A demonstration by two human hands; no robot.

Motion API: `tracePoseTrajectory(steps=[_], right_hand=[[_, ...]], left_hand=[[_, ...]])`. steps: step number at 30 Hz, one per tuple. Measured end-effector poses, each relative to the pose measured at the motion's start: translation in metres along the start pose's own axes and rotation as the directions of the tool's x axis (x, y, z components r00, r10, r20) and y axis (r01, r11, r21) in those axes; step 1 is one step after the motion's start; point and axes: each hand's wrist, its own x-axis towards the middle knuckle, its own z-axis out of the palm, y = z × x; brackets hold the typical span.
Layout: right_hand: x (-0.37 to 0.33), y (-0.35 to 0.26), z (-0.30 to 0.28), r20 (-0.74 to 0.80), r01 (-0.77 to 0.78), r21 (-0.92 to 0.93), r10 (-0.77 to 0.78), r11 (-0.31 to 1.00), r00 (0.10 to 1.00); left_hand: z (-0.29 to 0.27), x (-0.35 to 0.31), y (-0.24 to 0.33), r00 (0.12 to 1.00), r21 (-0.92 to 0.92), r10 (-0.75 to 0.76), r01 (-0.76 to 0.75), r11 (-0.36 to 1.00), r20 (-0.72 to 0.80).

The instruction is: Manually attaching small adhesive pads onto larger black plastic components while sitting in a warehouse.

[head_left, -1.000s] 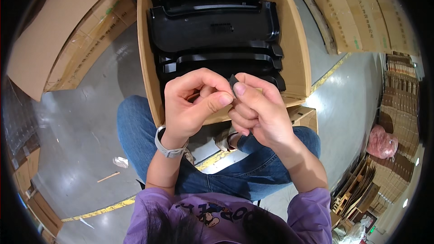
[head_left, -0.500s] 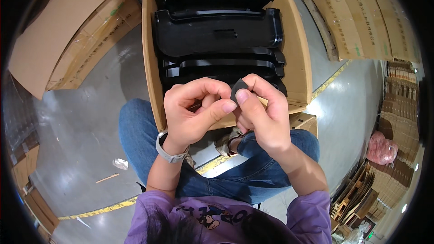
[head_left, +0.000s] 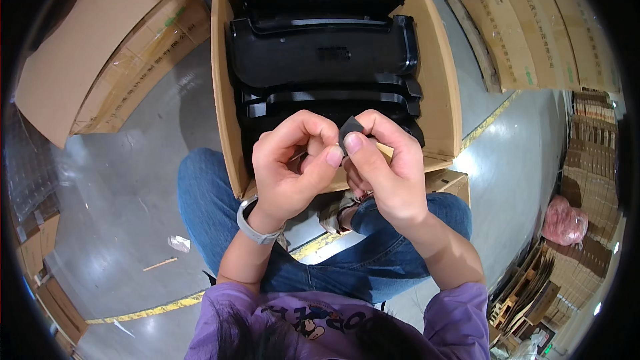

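Pinched between the thumb and index finger of my right hand (head_left: 392, 163) is a small, flat, dark grey pad (head_left: 349, 128) with a pointed upper corner. My left hand (head_left: 293, 163) is closed too, its thumb and index fingertips meeting at the pad's lower left edge. Fingers hide most of the pad's lower part. Both hands hover over the near side of an open cardboard box (head_left: 448, 87). Inside it, several black moulded plastic panels (head_left: 293, 60) stand in a row, one behind another. My hands are not gripping any panel.
Large cardboard cartons (head_left: 143, 60) stand at the left, more cartons (head_left: 527, 33) at the far right. Flattened cardboard stacks (head_left: 587, 173) line the right side, near a pink plastic bundle (head_left: 565, 220). My bent legs (head_left: 213, 207) flank the box's near end. Scraps (head_left: 179, 243) lie on the floor.
My left hand has shifted slightly right, bringing its fingertips closer against the pad's edge. My right hand keeps its pinch almost unmoved. The view has moved a little.
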Motion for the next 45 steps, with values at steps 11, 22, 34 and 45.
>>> tracePoseTrajectory(steps=[11,22,34,45], right_hand=[[0.013,-0.011,0.0,-0.152,0.202,-0.54,-0.331,0.817,0.931],[0.01,-0.009,-0.011,0.013,0.222,-0.513,-0.251,0.829,0.968],[0.015,-0.019,-0.016,-0.158,0.179,-0.683,-0.383,0.708,0.91],[0.015,-0.01,-0.012,0.545,0.583,-0.792,-0.637,-0.18,0.544]], left_hand=[[-0.004,0.005,0.005,0.995,0.234,0.071,-0.052,0.971,-0.073],[-0.013,0.012,-0.007,0.994,0.187,0.035,-0.054,0.981,0.101],[-0.021,0.013,-0.014,0.998,-0.472,-0.053,0.036,0.881,-0.024],[-0.005,0.009,-0.006,0.924,-0.475,-0.38,0.357,0.805,0.05]])
